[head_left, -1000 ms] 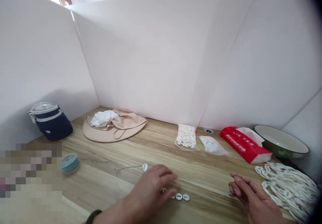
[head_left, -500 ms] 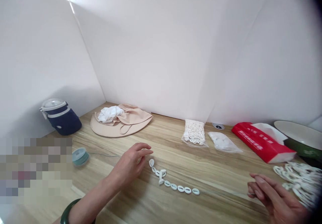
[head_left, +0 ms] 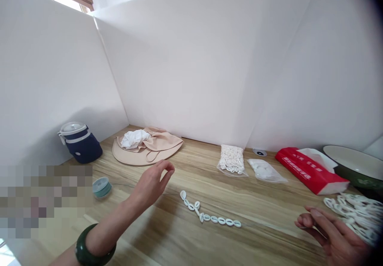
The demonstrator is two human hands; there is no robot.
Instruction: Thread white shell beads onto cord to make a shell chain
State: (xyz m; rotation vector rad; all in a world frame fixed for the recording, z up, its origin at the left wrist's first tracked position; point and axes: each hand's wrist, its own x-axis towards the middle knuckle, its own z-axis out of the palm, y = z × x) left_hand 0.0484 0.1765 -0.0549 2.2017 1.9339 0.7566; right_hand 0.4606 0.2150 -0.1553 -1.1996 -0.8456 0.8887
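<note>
A row of white cowrie shells [head_left: 222, 221] lies on the wooden table, strung on a thin thread [head_left: 260, 225]. At the right, my right hand [head_left: 332, 232] is closed, thumb and fingers pinched on the thread's end. My left hand [head_left: 155, 180] hovers above the table, left of the shells, its fingers loosely curved with a gap between thumb and forefinger and nothing visible in them. Thread runs from a teal spool [head_left: 101, 187] behind my left wrist toward the leftmost shell [head_left: 183, 195]. Several shells in the row are tilted or turned over.
At the back lie a beige hat [head_left: 131, 156] with white cloth, a bag of shells [head_left: 232, 160], a small clear bag [head_left: 265, 170] and a red tissue pack [head_left: 311, 172]. A blue container [head_left: 85, 146] stands left; a green bowl [head_left: 356, 174] and white loops [head_left: 353, 212] are right.
My left hand has lifted up and away from the shells. The shell row appears slightly further right, straighter on its right side. My right hand keeps its pinch. The view has shifted slightly.
</note>
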